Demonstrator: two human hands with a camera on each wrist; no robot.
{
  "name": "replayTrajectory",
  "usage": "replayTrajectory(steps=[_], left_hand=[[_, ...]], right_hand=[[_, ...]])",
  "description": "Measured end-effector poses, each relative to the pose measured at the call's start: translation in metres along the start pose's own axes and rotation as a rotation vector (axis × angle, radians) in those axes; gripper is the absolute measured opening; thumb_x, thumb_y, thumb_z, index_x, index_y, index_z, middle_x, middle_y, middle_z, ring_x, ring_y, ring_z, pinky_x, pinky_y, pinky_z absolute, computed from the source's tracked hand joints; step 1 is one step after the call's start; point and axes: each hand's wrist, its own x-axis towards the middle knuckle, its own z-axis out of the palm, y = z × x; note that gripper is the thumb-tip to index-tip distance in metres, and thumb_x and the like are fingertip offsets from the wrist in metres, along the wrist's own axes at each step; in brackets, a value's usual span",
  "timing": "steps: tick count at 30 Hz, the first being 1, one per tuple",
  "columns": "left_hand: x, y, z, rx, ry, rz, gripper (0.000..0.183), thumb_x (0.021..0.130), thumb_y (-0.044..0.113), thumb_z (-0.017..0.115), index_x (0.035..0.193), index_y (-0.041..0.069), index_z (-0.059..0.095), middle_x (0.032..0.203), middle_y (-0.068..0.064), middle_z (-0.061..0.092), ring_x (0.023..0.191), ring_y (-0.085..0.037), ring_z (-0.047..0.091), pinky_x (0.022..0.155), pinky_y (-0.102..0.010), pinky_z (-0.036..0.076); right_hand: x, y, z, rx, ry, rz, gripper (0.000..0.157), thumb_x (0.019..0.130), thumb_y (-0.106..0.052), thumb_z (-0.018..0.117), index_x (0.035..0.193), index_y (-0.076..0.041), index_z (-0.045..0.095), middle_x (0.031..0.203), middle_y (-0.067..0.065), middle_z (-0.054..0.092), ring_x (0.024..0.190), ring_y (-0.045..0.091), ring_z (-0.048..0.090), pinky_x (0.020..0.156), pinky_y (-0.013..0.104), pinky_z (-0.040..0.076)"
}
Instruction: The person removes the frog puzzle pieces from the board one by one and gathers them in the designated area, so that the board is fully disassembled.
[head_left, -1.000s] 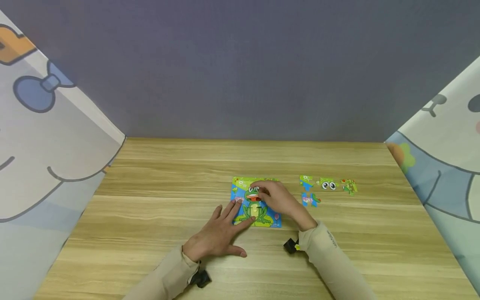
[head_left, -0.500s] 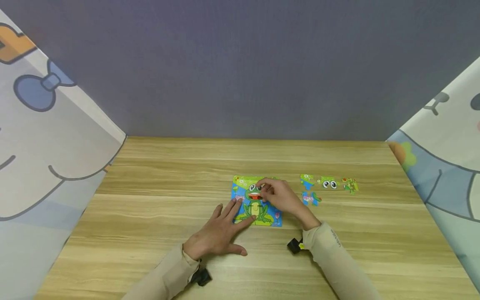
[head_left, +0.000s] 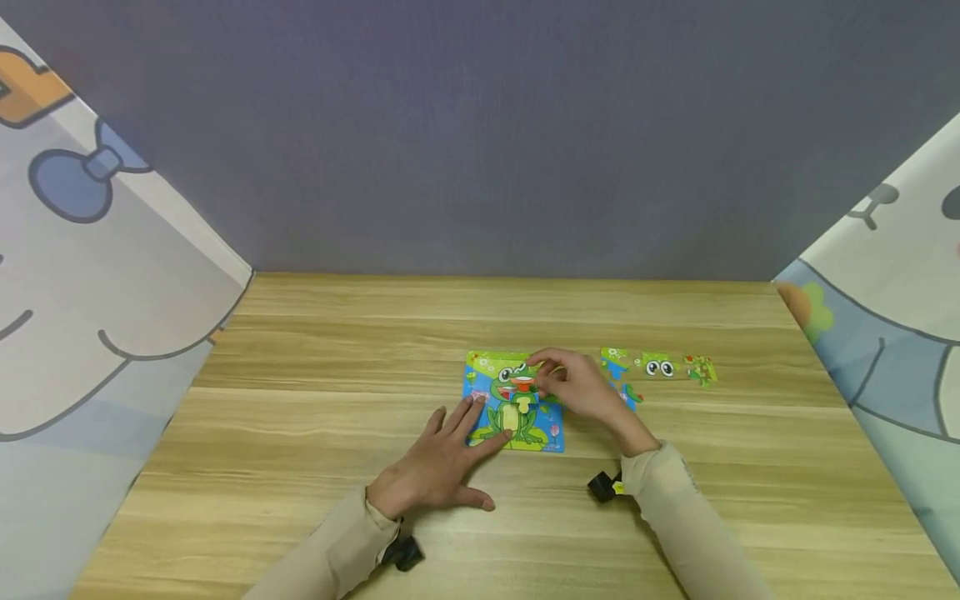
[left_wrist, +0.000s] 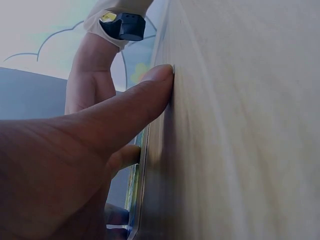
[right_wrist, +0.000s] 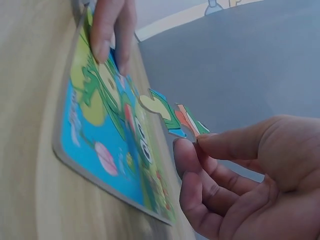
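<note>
In the head view, a square frog puzzle board point(head_left: 553, 423) lies flat on the table. My left hand point(head_left: 442, 467) rests on its lower left part with fingers spread and straight; the thumb lies on the wood. Thumb and fingertips of my right hand point(head_left: 583, 390) pinch a puzzle piece point(head_left: 523, 386) showing the frog's red mouth and a pale yellow tab. Seen from the right wrist, that puzzle piece point(right_wrist: 159, 106) is tilted and raised off the board point(right_wrist: 120, 165). A printed frog with eyes shows on the board beneath.
Several loose pieces lie right of the board: an eyes piece point(head_left: 660, 367), a flowered corner piece point(head_left: 614, 362), a green and red piece point(head_left: 701, 369) and a blue piece point(head_left: 632, 397) partly behind my right hand. A grey wall point(head_left: 495, 167) stands behind the table.
My right hand has moved to the right from over the frog's head, drawing the mouth piece up and along with it. My left hand has stayed put on the board.
</note>
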Motion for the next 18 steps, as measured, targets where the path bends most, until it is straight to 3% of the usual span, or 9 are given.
replayTrajectory(steps=[9, 18], left_hand=[[0.0, 0.0, 0.001, -0.002, 0.009, -0.001, 0.09, 0.081, 0.069, 0.067, 0.156, 0.033, 0.034, 0.167, -0.024, 0.014, 0.155, -0.041, 0.019, 0.114, -0.064, 0.032], [0.0, 0.0, 0.002, -0.005, 0.006, -0.004, 0.09, 0.081, 0.071, 0.066, 0.156, 0.033, 0.034, 0.167, -0.023, 0.014, 0.155, -0.041, 0.018, 0.115, -0.065, 0.03]], right_hand=[[-0.006, 0.01, -0.019, 0.039, 0.032, 0.001, 0.026, 0.097, 0.0, 0.06, 0.122, 0.005, 0.064, 0.097, 0.023, 0.068, 0.078, 0.028, 0.071, 0.073, 0.035, 0.06], [-0.016, 0.019, -0.035, 0.048, 0.044, 0.048, 0.028, 0.097, -0.003, 0.06, 0.124, 0.004, 0.064, 0.099, 0.023, 0.068, 0.077, 0.027, 0.071, 0.067, 0.029, 0.057]])
